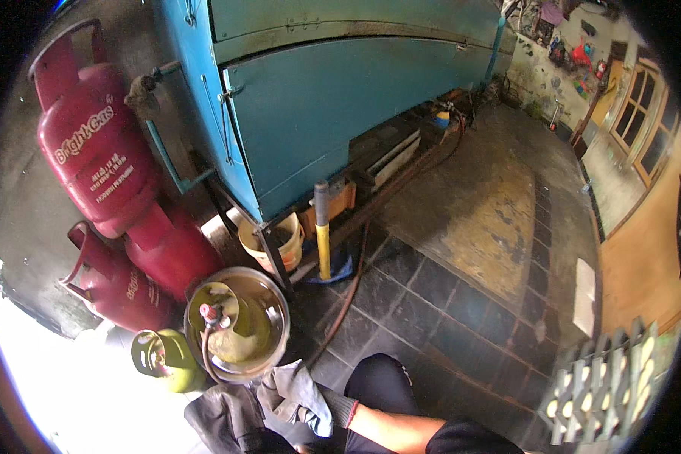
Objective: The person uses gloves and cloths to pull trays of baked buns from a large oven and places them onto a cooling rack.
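My right hand, in a grey glove with a red cuff, grips a crumpled light grey cloth; its fingers are partly covered. My left hand is mostly hidden at the bottom edge by cloth and dark fabric, so its grip is unclear. Just beyond my hands, a metal basin holds a green gas cylinder with a red-topped regulator and hose. A smaller green cylinder stands beside the basin, at its left.
Red cylinders are piled at left. A blue metal cabinet stands on a frame ahead, with a bucket, a yellow-handled tool and a long hose below. Grey racks sit at right, near a wooden board.
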The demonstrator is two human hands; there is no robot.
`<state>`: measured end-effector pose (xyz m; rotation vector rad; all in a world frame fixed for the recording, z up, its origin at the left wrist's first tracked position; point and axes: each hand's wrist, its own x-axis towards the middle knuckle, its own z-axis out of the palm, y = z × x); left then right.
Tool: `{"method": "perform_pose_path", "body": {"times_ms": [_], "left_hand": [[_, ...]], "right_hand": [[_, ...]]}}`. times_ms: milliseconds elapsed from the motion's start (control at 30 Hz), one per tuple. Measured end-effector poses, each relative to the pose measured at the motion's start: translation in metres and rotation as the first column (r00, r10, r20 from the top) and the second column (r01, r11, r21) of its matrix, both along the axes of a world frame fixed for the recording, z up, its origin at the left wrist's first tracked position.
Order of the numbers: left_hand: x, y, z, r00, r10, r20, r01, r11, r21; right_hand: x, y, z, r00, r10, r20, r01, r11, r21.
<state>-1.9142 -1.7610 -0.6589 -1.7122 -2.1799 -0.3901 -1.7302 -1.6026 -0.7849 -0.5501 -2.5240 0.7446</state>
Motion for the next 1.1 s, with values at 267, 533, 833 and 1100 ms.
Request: {"method": "perform_pose_path", "body": {"times_ms": [267, 533, 833, 1100], "left_hand": [[0.027, 0.009, 0.139, 0.708, 0.089, 0.7, 0.148, 0.951, -0.271], [0.091, 0.071, 0.336, -0.088, 0.129, 0.988, 0.344, 0.934, -0.092], [0.168, 0.208, 0.47, -0.734, 0.029, 0.678, 0.446, 0.774, 0.45], [0.41, 0.302, 0.582, -0.778, -0.053, 0.626, 0.234, 0.9, 0.367]], "right_hand": [[0.035, -0.045, 0.133, 0.983, -0.179, 0.038, 0.168, 0.801, -0.574], [0.142, -0.027, 0.404, 0.773, -0.633, -0.037, 0.035, 0.1, -0.994], [0.283, 0.056, 0.783, 0.696, -0.543, -0.469, -0.188, 0.493, -0.85], [0.454, 0.122, 0.677, 0.769, -0.498, -0.401, 0.622, 0.727, 0.291]]}}
